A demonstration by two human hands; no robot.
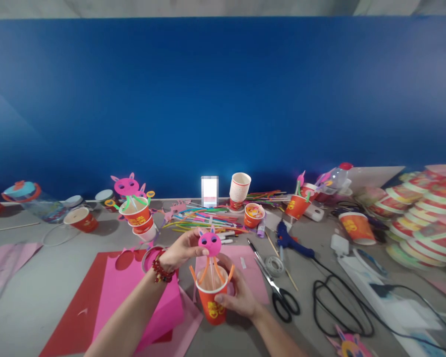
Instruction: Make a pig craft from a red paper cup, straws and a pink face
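My left hand (189, 246) pinches the edge of a pink paper animal head (210, 243) with ears and dark eyes. Orange pipe cleaners (219, 270) run down from the head into a red paper cup (212, 302) with yellow lettering, and two orange ends stick out past its rim. Around the cup's right side wraps my right hand (241, 292), its thumb on the front. The cup is upright, just above or on the table; I cannot tell which. Pink paper (250, 267) lies beneath and behind it.
Pink and red sheets (134, 297) lie left. Black-handled scissors (282, 300), a tape roll (274, 266) and a blue glue gun (292, 240) with a looping cable lie right. Behind are pipe cleaners (196, 218), stacked cups (240, 188) and a similar cup figure (134, 210).
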